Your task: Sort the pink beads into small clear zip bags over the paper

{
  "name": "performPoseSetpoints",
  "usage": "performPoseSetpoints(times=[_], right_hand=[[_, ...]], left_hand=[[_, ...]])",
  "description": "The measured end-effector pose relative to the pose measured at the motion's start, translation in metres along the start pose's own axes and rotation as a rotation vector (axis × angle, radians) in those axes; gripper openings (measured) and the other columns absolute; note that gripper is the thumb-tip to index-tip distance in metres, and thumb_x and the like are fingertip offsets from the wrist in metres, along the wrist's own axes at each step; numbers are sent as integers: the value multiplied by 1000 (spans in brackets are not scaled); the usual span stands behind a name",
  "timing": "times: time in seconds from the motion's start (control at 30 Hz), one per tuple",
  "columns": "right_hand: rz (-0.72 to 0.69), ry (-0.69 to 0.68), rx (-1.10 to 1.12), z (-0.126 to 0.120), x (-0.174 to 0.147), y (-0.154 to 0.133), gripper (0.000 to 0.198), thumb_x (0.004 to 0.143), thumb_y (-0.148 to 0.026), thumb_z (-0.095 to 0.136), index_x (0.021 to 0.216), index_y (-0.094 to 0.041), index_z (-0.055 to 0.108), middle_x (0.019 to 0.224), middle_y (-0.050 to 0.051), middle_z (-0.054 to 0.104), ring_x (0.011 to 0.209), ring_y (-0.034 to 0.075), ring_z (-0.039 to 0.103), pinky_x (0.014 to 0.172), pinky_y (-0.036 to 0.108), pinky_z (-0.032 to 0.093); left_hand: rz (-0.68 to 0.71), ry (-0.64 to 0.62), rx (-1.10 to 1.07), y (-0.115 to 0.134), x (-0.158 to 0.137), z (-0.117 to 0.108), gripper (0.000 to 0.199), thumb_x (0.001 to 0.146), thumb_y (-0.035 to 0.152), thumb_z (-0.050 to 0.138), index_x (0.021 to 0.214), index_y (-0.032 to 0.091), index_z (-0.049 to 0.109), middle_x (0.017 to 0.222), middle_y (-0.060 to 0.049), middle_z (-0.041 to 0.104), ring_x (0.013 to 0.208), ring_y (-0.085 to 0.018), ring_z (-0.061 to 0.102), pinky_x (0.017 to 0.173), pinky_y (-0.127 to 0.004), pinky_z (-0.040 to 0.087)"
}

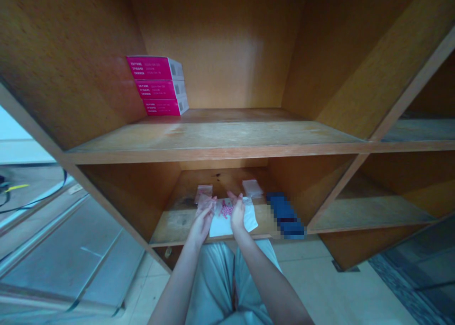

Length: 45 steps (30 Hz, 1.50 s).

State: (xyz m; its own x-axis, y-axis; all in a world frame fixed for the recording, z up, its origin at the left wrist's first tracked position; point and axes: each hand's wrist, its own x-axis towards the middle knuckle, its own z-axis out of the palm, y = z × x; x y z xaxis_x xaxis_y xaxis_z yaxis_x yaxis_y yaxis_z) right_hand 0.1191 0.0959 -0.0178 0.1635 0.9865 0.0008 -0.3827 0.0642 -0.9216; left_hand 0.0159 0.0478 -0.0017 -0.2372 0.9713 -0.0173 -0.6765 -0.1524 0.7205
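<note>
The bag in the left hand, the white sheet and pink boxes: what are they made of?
Bag: probably thin, shiny plastic, looking see-through. White sheet: perhaps matte paper or cloth; no gloss shows. Pink boxes: likely smooth cardboard, with printing.

One head-worn camera looks forward and down into shelves (220,134).

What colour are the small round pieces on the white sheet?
The small round pieces are pink; best seen in the head view.

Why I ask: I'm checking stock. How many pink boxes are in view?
3, stacked on the left of the upper shelf: a top box, a middle box and a bottom box. Others may be hidden behind them.
</note>
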Motion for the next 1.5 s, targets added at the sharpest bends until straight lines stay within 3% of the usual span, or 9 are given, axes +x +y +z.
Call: performPoseSetpoints(times=[0.6, 0.73, 0.87, 1.17, 1.23, 1.37, 1.5], right_hand=[[14, 50, 51, 0, 8, -9, 58, 82, -53, 23, 79, -13, 64, 93, 14, 67, 89, 21, 62, 84, 34, 43], [-52, 45, -65, -1, 10, -17, 39, 79, -43, 34, 67, -17, 60, 74, 7, 68, 71, 18, 62, 69, 29, 46], [-55, -87, -226, 1, 3, -28, 17, 70, -30, 47, 59, -19, 53, 46, -4, 54, 42, 13, 48, 46, 24, 37], [-194, -382, -428, 2, -17, -47, 29, 70, -32, 54, 45, -18, 53, 43, -2, 53, 47, 12, 47, 49, 23, 34], [-134, -422, -392, 3, -21, -50, 27, 69, -34, 56, 47, -18, 53, 44, -2, 53, 45, 12, 47, 48, 23, 35], [124, -443, -241, 5, -25, -48, 23, 62, -37, 62, 58, -18, 51, 47, -4, 53, 38, 10, 47, 40, 22, 37], [105, -412, -139, 6, -24, -41, 23, 57, -32, 66, 64, -18, 48, 49, -6, 51, 36, 8, 45, 37, 19, 36]], left_hand=[[-46, -40, -3, 0, 1, -6, 27, 73, 14, 60, 100, 16, 61, 113, -8, 61, 108, -18, 53, 95, -30, 40], [-54, -36, -5, 1, 0, -4, 31, 73, 15, 61, 104, 17, 59, 111, -8, 62, 105, -18, 55, 94, -31, 41], [-48, -10, -11, 2, -1, -1, 31, 74, 17, 61, 105, 19, 57, 111, -6, 62, 105, -17, 56, 93, -30, 42], [-49, -19, -45, 0, 0, -4, 26, 76, 22, 60, 102, 22, 57, 109, -5, 63, 102, -17, 57, 90, -30, 44], [-49, -35, -41, -1, 0, -6, 27, 76, 23, 60, 103, 24, 56, 110, -4, 62, 101, -16, 58, 90, -30, 44], [-59, -56, -29, -2, -1, -7, 40, 77, 21, 59, 115, 28, 49, 114, -4, 60, 99, -16, 58, 88, -31, 45], [-83, -85, -42, 0, -3, -6, 44, 78, 17, 56, 119, 27, 46, 120, -5, 57, 105, -17, 56, 89, -31, 44]])
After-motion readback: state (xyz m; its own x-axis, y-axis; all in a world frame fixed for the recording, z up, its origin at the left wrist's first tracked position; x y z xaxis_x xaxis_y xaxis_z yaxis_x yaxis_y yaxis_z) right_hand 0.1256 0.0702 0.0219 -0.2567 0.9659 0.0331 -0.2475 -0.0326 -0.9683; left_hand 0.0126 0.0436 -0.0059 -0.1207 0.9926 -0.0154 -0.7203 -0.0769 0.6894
